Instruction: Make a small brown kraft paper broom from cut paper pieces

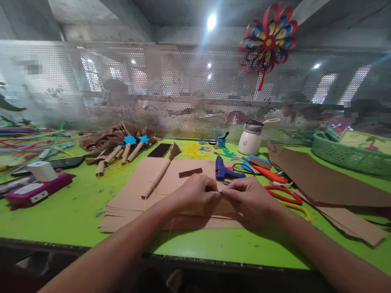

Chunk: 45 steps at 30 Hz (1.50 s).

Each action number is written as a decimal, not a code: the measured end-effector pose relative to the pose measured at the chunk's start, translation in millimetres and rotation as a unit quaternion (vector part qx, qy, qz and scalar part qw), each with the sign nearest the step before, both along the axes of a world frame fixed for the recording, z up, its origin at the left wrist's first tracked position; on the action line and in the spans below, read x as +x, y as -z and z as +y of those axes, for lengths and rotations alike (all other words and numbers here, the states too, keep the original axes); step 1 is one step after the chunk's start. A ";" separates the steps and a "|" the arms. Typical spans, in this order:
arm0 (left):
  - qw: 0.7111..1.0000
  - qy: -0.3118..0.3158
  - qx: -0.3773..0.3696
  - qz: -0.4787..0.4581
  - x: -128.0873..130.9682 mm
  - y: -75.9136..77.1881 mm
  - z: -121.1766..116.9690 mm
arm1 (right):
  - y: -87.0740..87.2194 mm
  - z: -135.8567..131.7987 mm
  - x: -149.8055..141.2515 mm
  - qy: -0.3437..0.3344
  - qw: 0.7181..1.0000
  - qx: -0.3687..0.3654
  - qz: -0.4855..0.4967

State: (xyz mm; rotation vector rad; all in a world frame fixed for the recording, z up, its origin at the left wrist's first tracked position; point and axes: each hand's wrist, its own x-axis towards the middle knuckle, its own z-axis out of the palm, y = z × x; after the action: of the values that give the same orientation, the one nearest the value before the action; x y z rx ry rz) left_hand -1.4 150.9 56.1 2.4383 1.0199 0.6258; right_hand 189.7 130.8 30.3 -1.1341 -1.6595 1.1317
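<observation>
My left hand [202, 192] and my right hand [250, 196] meet over a stack of light brown paper [129, 207]. Thumbs and forefingers are pinched together, tip to tip, around something thin and dark that is too small to name. Just beyond my left hand lies a folded dark brown paper strip [190, 172]. A rolled paper stick with a fringed end [158, 175] rests on the stack to the left, a yellow thread near it. The blue glue gun [226, 170] sits just past my fingertips. Red-handled scissors [285, 194] are beside my right wrist.
Paper bundles with blue cutouts [130, 143] lie at the back left, near a black phone [159, 150]. A purple power strip [38, 189] is at left. A white jar [250, 138], brown card [321, 175] and a green basket [356, 155] stand right, before a perforated screen.
</observation>
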 end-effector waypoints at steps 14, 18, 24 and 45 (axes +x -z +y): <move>0.990 0.042 -0.131 -0.024 -9.2 -8.4 7.3 | -1.7 6.5 8.4 -0.028 0.996 0.062 -0.055; 0.997 0.022 -0.080 -0.004 -4.6 -3.9 5.8 | -0.8 3.3 2.2 -0.015 0.994 0.067 -0.085; 0.998 0.011 -0.066 -0.014 -4.1 -5.4 6.6 | -4.1 -0.6 1.0 0.008 0.998 0.051 -0.037; 0.988 0.036 -0.142 -0.041 -17.8 -6.6 18.9 | -16.7 8.0 19.0 -0.001 1.000 -0.001 0.004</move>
State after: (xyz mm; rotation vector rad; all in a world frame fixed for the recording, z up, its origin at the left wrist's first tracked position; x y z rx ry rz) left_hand -19.2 169.8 62.7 2.1721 0.9156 0.5135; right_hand 208.7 138.8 47.0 -1.1278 -1.6542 1.1391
